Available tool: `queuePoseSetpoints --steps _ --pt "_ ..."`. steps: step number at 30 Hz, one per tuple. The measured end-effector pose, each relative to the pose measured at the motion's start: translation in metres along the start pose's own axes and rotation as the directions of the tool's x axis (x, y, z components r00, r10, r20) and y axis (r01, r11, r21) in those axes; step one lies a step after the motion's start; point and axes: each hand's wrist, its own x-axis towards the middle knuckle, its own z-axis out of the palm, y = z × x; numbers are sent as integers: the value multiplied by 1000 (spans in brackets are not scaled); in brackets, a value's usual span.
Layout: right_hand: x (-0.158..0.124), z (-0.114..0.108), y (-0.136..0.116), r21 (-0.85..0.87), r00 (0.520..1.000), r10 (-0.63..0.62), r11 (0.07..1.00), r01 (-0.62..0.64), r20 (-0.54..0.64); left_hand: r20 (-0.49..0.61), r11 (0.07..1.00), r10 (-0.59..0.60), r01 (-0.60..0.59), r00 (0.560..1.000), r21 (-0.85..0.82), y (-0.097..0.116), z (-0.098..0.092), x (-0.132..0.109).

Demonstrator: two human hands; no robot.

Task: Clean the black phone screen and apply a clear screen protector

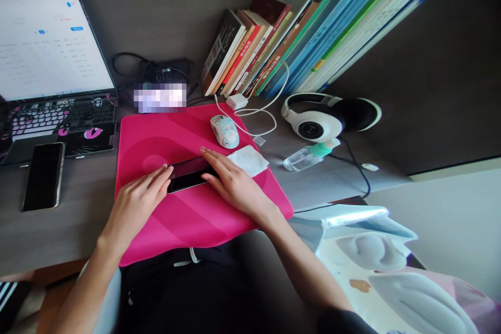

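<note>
Head view: dark phone (188,182) lying mid-mat (136,141).
Left hand (136,199): at its nine o'clock end, touching; grasping or resting, I can't tell.
Right hand (237,182): covers the three o'clock end; grip equally unclear.
Nearby: mouse (224,132) at one, white wipe (252,160) near three.
Obscured: pixelated patch (160,98) at eleven; laptop (55,47) cut off at ten.

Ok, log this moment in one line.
left hand: at left end of dark slab | right hand: over right end | pink mat: beneath
</note>
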Motion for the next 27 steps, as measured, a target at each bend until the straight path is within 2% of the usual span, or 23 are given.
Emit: queuePoseSetpoints --steps 4,7,9,11,12,13,14,15,16,18,19,21,25,27 --pt "3 -5 -2 -43 999 -33 999 32 -11 -44 994 -100 98 994 -50 -2 -3 -2" --pt "-4 -24 -8 -119 994 -88 990 79 -71 -88 984 -176 173 980 -44 -6 -6 -3" --pt "-19 -41 -13 -156 980 -110 984 84 -165 -123 976 -216 214 969 -24 -9 -10 -4" --pt "-39 -56 -14 -156 942 -72 988 21 -327 -142 960 -277 279 950 -4 -11 -15 -5" --pt "-50 -62 -11 -160 910 -49 987 -20 -412 -143 949 -312 315 939 -2 -13 -18 -5" --pt "-61 -66 -7 -164 858 -19 984 -76 -513 -140 935 -350 353 926 -3 -14 -22 -5" --pt "-71 -69 0 -164 796 28 974 -159 -604 -127 918 -393 396 911 -2 -15 -26 -6" --pt "-80 -71 8 -173 710 42 958 -228 -703 -107 901 -430 433 896 3 -17 -30 -6" --pt "-88 -71 19 -198 620 13 942 -270 -784 -36 879 -476 477 879 19 -19 -34 -7" --pt "-103 -71 42 -145 514 60 925 -350 -856 -37 833 -553 554 832 11 -24 -39 -8" --pt "-108 -70 54 -109 505 105 920 -377 -857 -18 811 -585 585 811 -19 -27 -41 -8" --pt "-116 -68 75 -49 524 198 907 -419 -828 29 768 -636 636 771 -74 -33 -41 -6" --pt "-117 -63 105 32 609 325 897 -440 -724 137 709 -687 699 714 -88 -39 -40 0" --pt "-111 -62 112 93 627 387 889 -448 -676 177 696 -701 717 691 -44 -41 -40 2"
